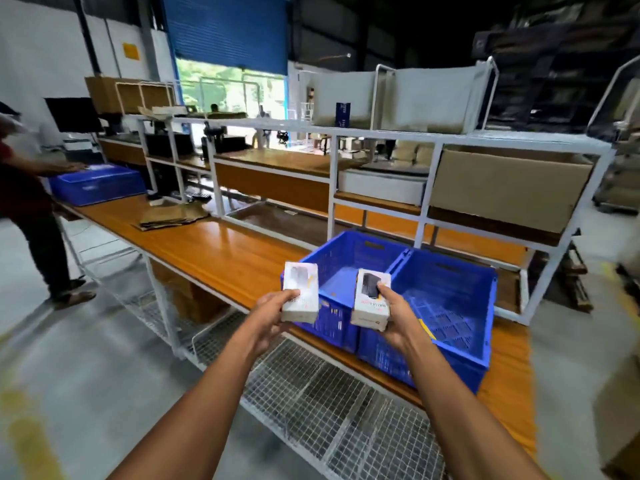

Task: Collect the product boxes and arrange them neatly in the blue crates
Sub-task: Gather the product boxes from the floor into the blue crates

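Two blue crates stand side by side on the wooden table: the left crate (349, 251) and the right crate (460, 296). What lies inside them is mostly hidden by the boxes. My left hand (273, 310) grips a white product box (300, 296) by its lower end, held upright in front of the left crate's near wall. My right hand (394, 317) grips a second white product box (372, 299) with a dark picture on it, thumb on its face, over the near edge between the two crates.
The long wooden table (221, 251) runs to the far left, with flattened cardboard (171, 216) and a third blue crate (97, 185) where another person (31, 202) stands. A white rack holds a cardboard box (505, 188). A wire mesh shelf (325, 403) sits under the table.
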The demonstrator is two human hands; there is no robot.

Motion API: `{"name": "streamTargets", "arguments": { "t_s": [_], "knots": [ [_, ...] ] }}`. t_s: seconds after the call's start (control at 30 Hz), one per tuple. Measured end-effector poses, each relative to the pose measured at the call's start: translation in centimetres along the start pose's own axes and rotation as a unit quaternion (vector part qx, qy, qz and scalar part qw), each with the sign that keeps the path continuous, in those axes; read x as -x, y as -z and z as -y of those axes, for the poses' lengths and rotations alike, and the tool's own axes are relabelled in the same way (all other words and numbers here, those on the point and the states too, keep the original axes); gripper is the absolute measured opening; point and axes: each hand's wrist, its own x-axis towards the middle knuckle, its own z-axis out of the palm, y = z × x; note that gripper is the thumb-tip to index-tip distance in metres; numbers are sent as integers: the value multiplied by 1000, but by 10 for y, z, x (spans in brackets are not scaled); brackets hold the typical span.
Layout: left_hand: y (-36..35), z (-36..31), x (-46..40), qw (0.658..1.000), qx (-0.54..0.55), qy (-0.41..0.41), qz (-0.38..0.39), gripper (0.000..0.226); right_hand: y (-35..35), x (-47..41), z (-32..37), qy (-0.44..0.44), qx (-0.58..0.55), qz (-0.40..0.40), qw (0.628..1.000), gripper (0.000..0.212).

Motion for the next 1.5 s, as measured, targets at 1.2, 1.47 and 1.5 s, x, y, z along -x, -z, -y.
{"name": "streamTargets", "arguments": {
  "t_s": [1.2, 1.47, 1.5],
  "knots": [
    [-27, -35, -379, 788, -605, -117, -8, 50, -52, -280, 12, -28, 636, -162, 754, 44],
    [-32, -36, -341, 807, -548, -201, 88, 26, -78, -217, -8, 30, 595, -246, 764, 28],
    [-33, -32, -334, 817, -532, -201, 99, 24, -79, -208, -13, 38, 589, -255, 766, 24]
  ]
}}
